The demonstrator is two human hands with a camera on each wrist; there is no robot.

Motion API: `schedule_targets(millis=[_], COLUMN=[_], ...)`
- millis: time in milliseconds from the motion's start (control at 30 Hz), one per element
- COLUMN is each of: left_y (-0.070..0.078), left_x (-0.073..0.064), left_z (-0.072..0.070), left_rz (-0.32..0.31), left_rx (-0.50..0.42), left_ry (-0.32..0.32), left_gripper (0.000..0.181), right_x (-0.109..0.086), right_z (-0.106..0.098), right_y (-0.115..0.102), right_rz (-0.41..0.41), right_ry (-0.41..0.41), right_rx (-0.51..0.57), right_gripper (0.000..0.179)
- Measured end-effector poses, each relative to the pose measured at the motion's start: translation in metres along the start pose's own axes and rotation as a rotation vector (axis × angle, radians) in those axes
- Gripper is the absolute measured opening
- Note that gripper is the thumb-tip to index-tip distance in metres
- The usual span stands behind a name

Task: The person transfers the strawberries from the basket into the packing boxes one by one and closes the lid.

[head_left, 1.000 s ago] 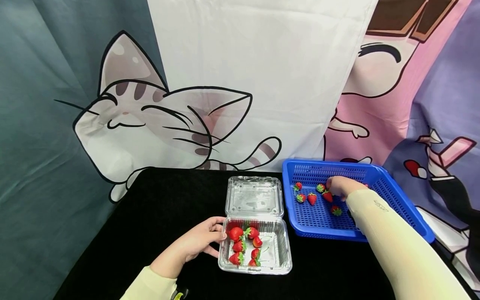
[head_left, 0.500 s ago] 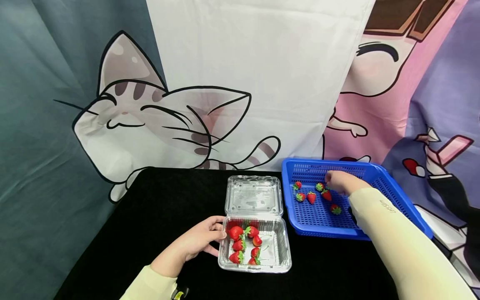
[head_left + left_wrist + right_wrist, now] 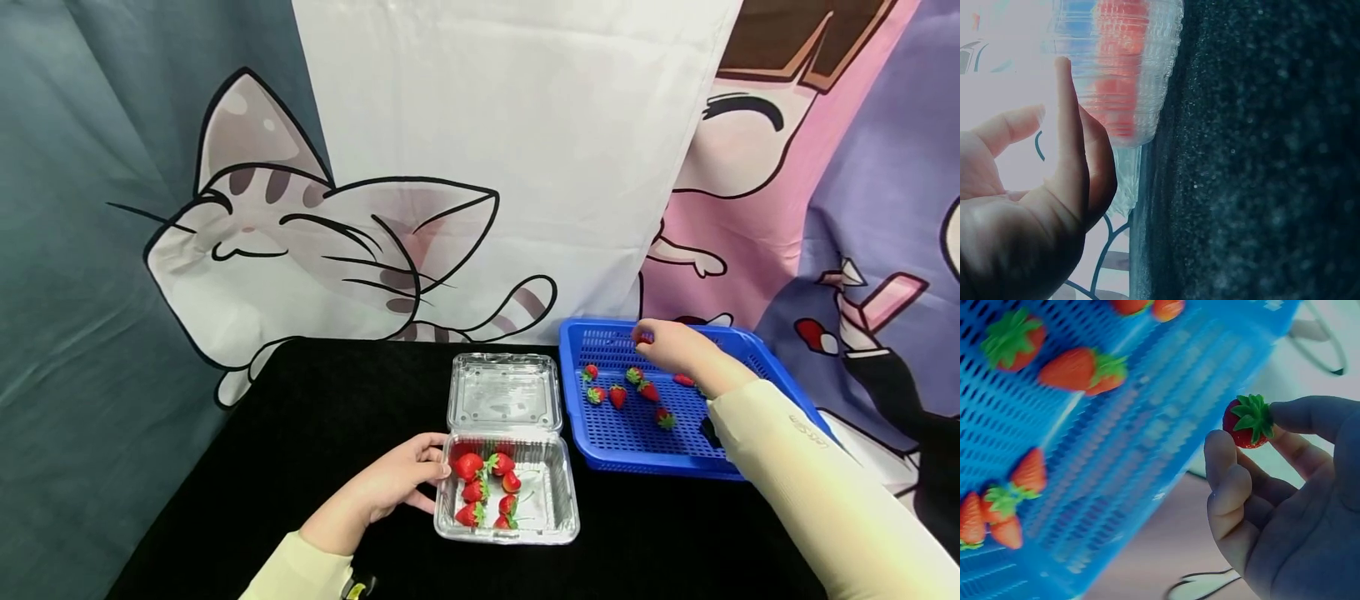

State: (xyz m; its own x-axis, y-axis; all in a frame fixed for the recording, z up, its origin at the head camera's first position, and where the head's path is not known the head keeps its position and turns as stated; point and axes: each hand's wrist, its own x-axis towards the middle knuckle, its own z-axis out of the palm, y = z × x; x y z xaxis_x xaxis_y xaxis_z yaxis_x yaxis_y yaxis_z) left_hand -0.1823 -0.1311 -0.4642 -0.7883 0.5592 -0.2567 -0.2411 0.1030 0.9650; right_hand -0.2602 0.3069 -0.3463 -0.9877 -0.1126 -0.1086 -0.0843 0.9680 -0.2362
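My right hand is raised over the back of the blue basket. Between thumb and fingers it pinches a red strawberry whose green leaves show in the right wrist view. At the left wall of a clear plastic clamshell box, my left hand rests with its fingers extended against the side. Several strawberries lie in the box, mostly in its left half, together with a smaller red and yellow fruit. Its lid is folded back, away from me.
Several more strawberries lie scattered in the basket, which stands right of the box. Both are on a black cloth. A printed curtain hangs close behind the cloth's far edge.
My right hand has lifted up from the fruit in the basket, now with a strawberry between its fingers. The left hand has stayed at the box. The head view has shifted slightly.
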Motion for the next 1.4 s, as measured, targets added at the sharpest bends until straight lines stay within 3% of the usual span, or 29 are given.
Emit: schedule_targets(millis=[167,400,600,800,1100,1400], left_y=[0.0,0.0,-0.002,-0.003,-0.004,-0.004], left_x=[0.0,0.0,0.001,0.001,0.002,0.003], left_z=[0.0,0.0,-0.002,-0.002,-0.003,-0.003], left_rz=[0.0,0.0,-0.002,-0.005,0.001,-0.004], left_rx=[-0.002,0.002,-0.002,-0.004,-0.003,-0.008], left_ry=[0.001,-0.002,0.001,0.003,-0.005,-0.007], left_gripper=[0.061,0.061,0.061,0.061,0.061,0.06], right_x=[-0.022,-0.064,-0.094,-0.117,-0.128,-0.121], right_z=[-0.01,-0.011,0.019,0.057,0.101,0.114], right_y=[-0.03,-0.073,-0.107,-0.131,-0.143,-0.142], right_rz=[-0.06,-0.211,-0.358,-0.437,-0.536,-0.529], right_ry=[0.021,0.145,0.164,0.099,-0.037,-0.061], right_rx=[0.004,-0.006,-0.023,-0.056,-0.109,-0.113], right_gripper=[0.024,0.016,0.015,0.025,0.021,0.013])
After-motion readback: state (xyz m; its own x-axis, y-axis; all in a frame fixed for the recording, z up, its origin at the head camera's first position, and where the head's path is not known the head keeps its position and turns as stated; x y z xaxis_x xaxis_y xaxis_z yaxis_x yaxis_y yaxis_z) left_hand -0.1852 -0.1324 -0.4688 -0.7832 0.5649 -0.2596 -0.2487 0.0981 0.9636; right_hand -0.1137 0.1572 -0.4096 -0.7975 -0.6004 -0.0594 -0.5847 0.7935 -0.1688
